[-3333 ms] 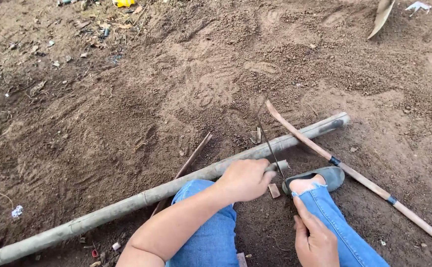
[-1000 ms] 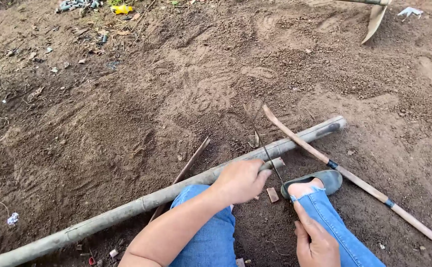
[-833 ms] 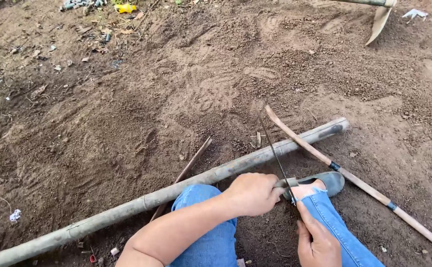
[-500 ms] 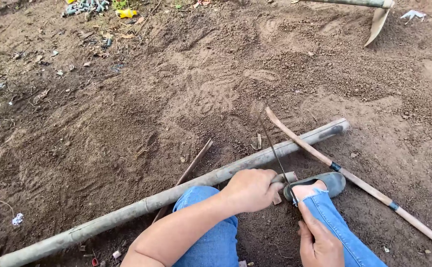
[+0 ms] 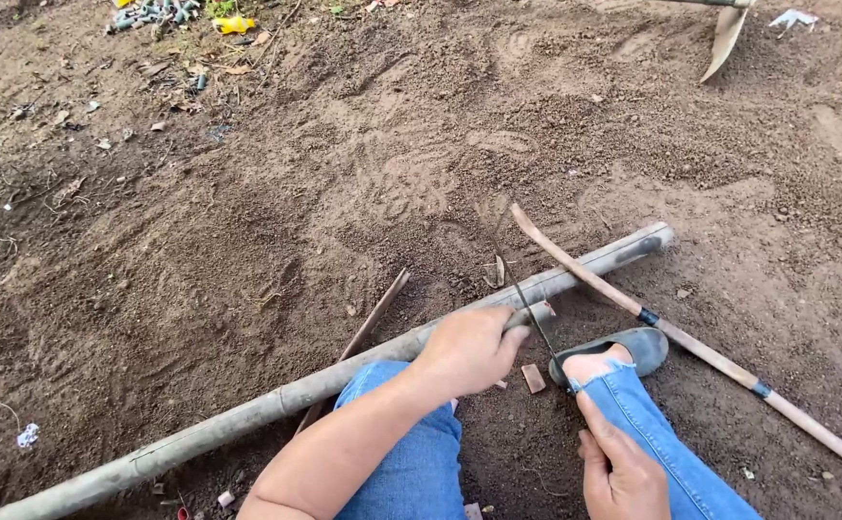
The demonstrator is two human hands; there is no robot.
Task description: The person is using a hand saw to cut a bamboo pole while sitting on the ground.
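Change: your left hand (image 5: 467, 349) has slid back along the bamboo pole (image 5: 344, 377) from where it sat half a second ago, and the thin saw blade (image 5: 522, 289) now leans up and away across the pole rather than lying close to your foot.
Meaning: judged from that back-and-forth, a sawing stroke is under way at the cut point near the pole's right end.
Left hand: clenched around the lower end of the saw blade, knuckles resting over the pole.
Right hand: (image 5: 623, 472) lying flat on your right leg (image 5: 652, 433) at the lower right of the frame, fingers loose, holding nothing.
Pole position: runs from the lower left corner up to right of centre, lying on bare soil (image 5: 247, 221).
Foot: your sandal (image 5: 618, 349) sits just beside the cut, below the pole.
Edges: a long stick (image 5: 690, 342) with dark bands crosses over the pole's right end and runs to the lower right edge; a thin twig (image 5: 373, 323) leans against the pole at centre.
Open room: loose soil above the pole is free across the middle of the frame; a metal tool blade (image 5: 724, 39) lies well apart at the upper right, litter (image 5: 180, 14) at the upper left.
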